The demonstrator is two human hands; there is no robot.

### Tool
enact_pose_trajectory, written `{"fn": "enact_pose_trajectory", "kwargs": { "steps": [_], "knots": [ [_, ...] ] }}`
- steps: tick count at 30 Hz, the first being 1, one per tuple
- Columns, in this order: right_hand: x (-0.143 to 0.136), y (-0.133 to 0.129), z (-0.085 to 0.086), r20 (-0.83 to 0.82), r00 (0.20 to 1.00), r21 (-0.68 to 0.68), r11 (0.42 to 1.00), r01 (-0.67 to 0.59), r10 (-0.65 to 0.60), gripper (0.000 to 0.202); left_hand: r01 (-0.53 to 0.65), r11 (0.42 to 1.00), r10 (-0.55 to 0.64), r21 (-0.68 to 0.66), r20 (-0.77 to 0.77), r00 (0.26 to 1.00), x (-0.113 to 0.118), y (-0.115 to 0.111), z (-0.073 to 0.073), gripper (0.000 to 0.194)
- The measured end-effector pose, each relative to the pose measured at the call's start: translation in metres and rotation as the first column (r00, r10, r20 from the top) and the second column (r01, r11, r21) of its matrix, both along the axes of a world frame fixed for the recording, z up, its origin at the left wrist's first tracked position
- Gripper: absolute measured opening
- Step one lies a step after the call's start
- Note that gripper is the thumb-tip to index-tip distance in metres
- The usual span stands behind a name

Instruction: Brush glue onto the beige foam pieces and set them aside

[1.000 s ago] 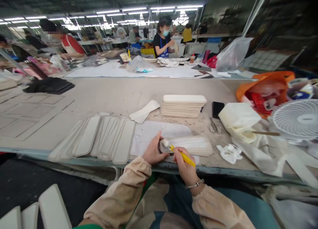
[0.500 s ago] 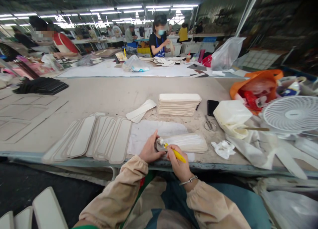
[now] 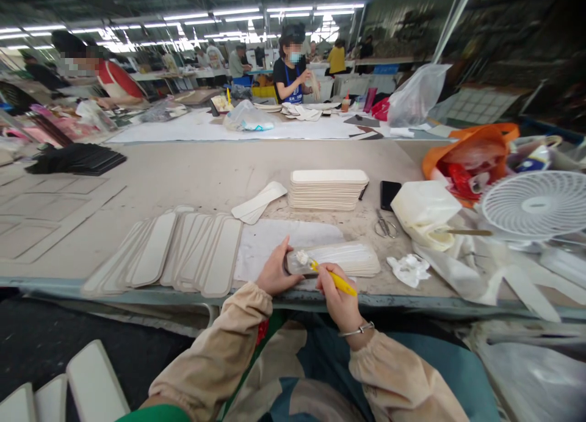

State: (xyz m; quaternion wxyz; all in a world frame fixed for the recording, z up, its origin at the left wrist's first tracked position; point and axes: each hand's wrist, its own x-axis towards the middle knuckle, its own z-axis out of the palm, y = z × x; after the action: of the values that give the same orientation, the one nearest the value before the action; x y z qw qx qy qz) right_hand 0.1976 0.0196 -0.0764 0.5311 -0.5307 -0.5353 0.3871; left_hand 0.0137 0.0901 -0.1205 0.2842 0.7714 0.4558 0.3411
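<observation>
Left hand: it (image 3: 277,269) is near the front edge of the bench (image 3: 192,159), thumb and forefinger set apart around the left end of the strip pile; whether they clench it, I cannot tell.
Right hand: its fingers (image 3: 326,276) are closed around the yellow handle of a brush (image 3: 343,283), and this hand (image 3: 337,291) is at the front edge.
Strip pile: the pale strips (image 3: 354,257) lie along the front edge, partly upon a white sheet (image 3: 265,232).
White lump: a small clump of white stuff (image 3: 302,257) is at the brush head, above the left end of the pile.
Pale container: the block-like vessel (image 3: 425,199) stands toward the right side of the bench; a stick (image 3: 471,232) reaches out from its yellowish near part, and what is inside I cannot see.
Orange bag: it (image 3: 503,135) sits open toward the far right corner, with red and clear plastic (image 3: 458,181) inside.
Small box: beyond the far edge, an open box (image 3: 215,106) contains pale material and a yellow upright tool (image 3: 228,95).
Clear bag: this one (image 3: 249,116) lies slack beside the box, showing a blue mark; its content is unclear.
</observation>
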Motion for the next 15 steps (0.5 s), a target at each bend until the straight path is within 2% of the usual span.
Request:
{"fn": "enact_pose_trajectory", "kwargs": {
  "steps": [3, 5, 10, 15],
  "knots": [
    [-0.005, -0.004, 0.001, 0.013, 0.995, -0.015, 0.995, -0.098, 0.098, 0.022, 0.003, 1.000, -0.003, 0.019, -0.002, 1.000, 0.000, 0.000, 0.000, 0.107],
    [0.002, -0.003, 0.000, 0.054, 0.997, -0.024, 0.998, -0.059, 0.060, 0.024, 0.002, 1.000, -0.002, 0.016, -0.013, 1.000, 0.000, -0.001, 0.002, 0.107],
    [0.049, 0.005, 0.004, 0.204, 0.958, -0.015, 0.978, 0.209, -0.202, 0.029, 0.019, 1.000, -0.019, -0.023, -0.028, 0.999, 0.000, 0.000, 0.007, 0.108],
    [0.089, 0.005, 0.018, 0.233, 0.867, 0.014, 0.893, 0.449, -0.439, 0.035, 0.018, 1.000, -0.019, -0.015, -0.028, 0.999, 0.000, -0.004, 0.009, 0.106]
  ]
}}
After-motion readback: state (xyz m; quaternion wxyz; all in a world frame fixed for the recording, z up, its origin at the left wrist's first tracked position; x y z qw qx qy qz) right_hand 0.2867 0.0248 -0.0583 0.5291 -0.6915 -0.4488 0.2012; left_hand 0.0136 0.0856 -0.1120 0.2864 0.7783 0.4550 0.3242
